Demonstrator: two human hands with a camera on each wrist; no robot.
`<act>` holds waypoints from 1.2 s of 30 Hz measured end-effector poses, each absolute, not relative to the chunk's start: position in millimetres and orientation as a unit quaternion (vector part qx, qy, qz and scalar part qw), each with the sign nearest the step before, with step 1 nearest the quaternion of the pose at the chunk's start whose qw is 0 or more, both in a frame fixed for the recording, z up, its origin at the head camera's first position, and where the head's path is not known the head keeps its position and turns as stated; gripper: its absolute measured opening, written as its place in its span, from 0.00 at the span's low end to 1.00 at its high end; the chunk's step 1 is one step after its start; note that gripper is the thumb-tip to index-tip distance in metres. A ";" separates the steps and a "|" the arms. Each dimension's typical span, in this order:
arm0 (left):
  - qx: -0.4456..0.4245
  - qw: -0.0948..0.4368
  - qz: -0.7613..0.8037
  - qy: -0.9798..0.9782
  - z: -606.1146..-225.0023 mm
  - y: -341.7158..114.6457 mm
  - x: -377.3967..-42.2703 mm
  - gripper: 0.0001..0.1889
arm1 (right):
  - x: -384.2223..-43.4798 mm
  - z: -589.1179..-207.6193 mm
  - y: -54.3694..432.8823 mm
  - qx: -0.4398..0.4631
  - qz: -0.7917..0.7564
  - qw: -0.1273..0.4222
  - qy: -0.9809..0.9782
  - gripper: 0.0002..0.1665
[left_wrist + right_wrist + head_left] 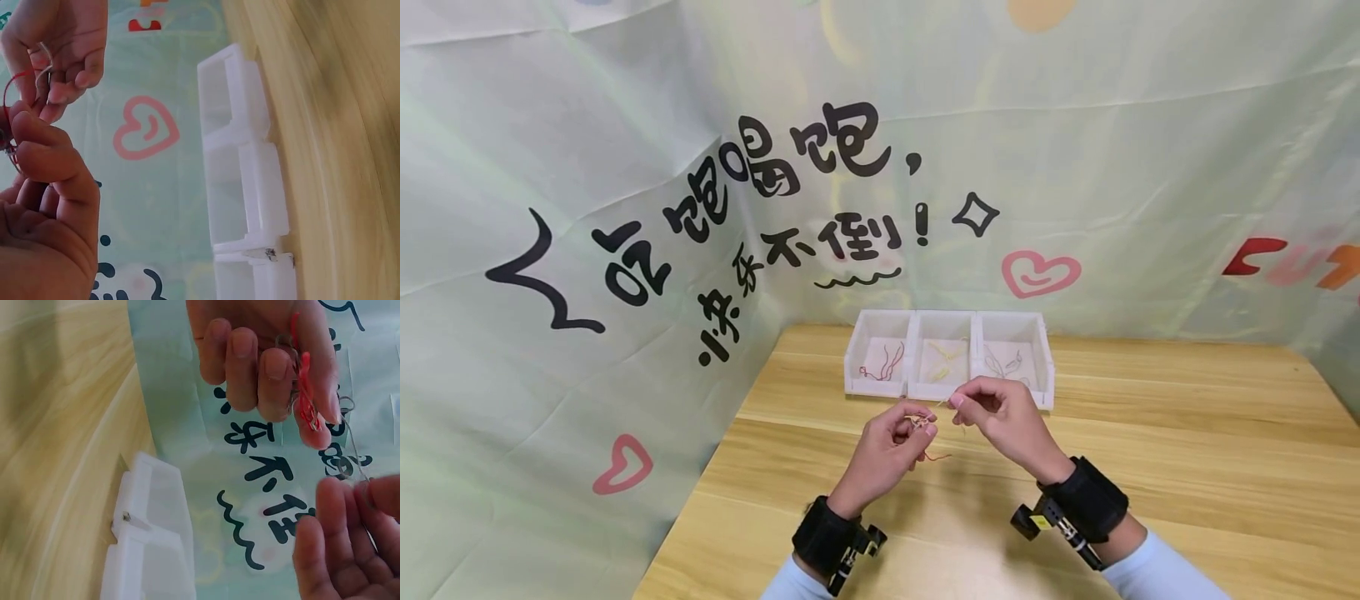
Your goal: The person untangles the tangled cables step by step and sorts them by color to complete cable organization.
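Between thumb and fingertips, my left hand [887,450] pinches a small tangle of red and pale strings [306,403]. A red end [937,457] hangs below that hand in the head view. My right hand [1011,421], a little to the right, pinches the pale grey string [354,442] that runs across the gap from the tangle. Both hands are held in front of a white three-compartment bin [880,387]. In the left wrist view a red loop [7,94] shows by the fingertips; most of the tangle is hidden there.
Red strings [891,362] lie in the bin's left compartment, yellow strings [947,354] in the middle, pale grey strings [1003,362] in the right. The bin stands at the back of a wooden table [1187,450], before a printed cloth [1120,167]. Another cloth side hangs at left.
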State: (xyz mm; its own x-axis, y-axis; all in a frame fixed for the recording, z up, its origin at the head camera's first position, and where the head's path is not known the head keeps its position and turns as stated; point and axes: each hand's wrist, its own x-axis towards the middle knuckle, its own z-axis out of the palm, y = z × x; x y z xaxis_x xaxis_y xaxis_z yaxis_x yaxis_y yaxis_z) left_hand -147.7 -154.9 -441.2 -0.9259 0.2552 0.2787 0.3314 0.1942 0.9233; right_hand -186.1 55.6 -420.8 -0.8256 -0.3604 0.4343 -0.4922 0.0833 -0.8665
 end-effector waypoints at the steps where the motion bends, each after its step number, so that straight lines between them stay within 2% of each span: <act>1: -0.187 0.029 -0.601 -0.777 -439.3 -153.8 -146.8 0.07 | -186.1 -421.2 55.8 0.284 0.618 0.054 -0.731 0.06; 4: -0.182 0.031 -0.583 -0.791 -437.4 -151.0 -146.6 0.06 | -185.1 -420.7 54.3 0.272 0.628 0.032 -0.728 0.07; 8: -0.191 0.063 -0.549 -0.811 -438.6 -148.9 -147.9 0.06 | -181.3 -418.1 49.6 0.283 0.598 0.012 -0.750 0.08; 13: -0.196 0.110 -0.513 -0.828 -439.8 -147.7 -148.3 0.06 | -174.3 -417.1 42.1 0.328 0.518 0.078 -0.786 0.16; 17: -0.189 0.128 -0.501 -0.835 -439.3 -146.0 -148.9 0.07 | -173.4 -417.9 38.8 0.357 0.497 0.125 -0.781 0.09; 21: -0.187 0.132 -0.506 -0.832 -439.2 -145.5 -149.2 0.03 | -174.7 -418.4 40.1 0.363 0.512 0.107 -0.772 0.05; 27: -0.211 0.113 -0.510 -0.826 -439.4 -148.6 -150.0 0.16 | -174.7 -416.4 43.9 0.329 0.528 0.058 -0.781 0.06; 32: -0.196 0.085 -0.548 -0.809 -441.6 -156.6 -147.6 0.26 | -181.1 -414.1 55.5 0.315 0.513 0.085 -0.794 0.06; 36: -0.178 0.074 -0.589 -0.785 -444.6 -162.8 -143.6 0.29 | -190.4 -413.7 70.9 0.273 0.567 0.091 -0.772 0.07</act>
